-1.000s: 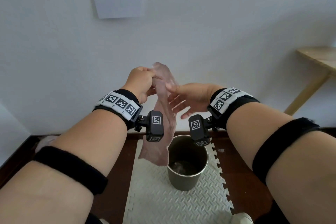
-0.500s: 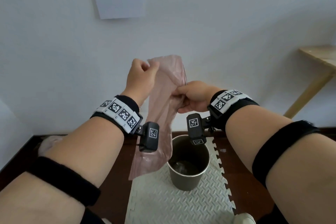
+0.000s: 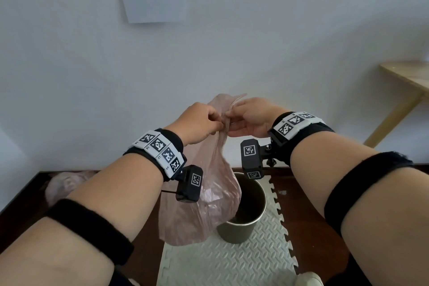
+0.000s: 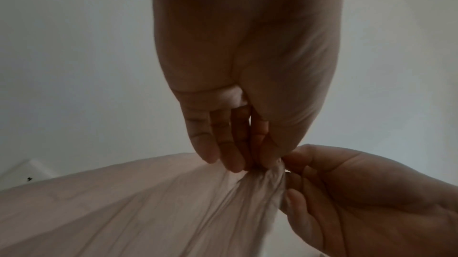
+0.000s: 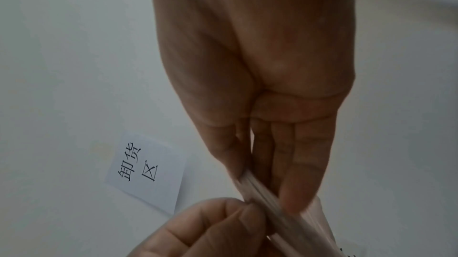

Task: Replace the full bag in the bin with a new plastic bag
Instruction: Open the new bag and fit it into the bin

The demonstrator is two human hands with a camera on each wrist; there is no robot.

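Both hands, left hand (image 3: 197, 123) and right hand (image 3: 251, 116), pinching the pink bag (image 3: 209, 197) top, seemingly above the bin (image 3: 241, 231).

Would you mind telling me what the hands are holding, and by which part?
Both the left hand and right hand pinch the thin translucent pink plastic bag at its gathered top edge.

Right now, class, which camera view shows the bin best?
The head view: only there is the bin visible, standing open on the mat with the bag hanging partly in front. Both wrist views show only hands, bag and wall, no bin.
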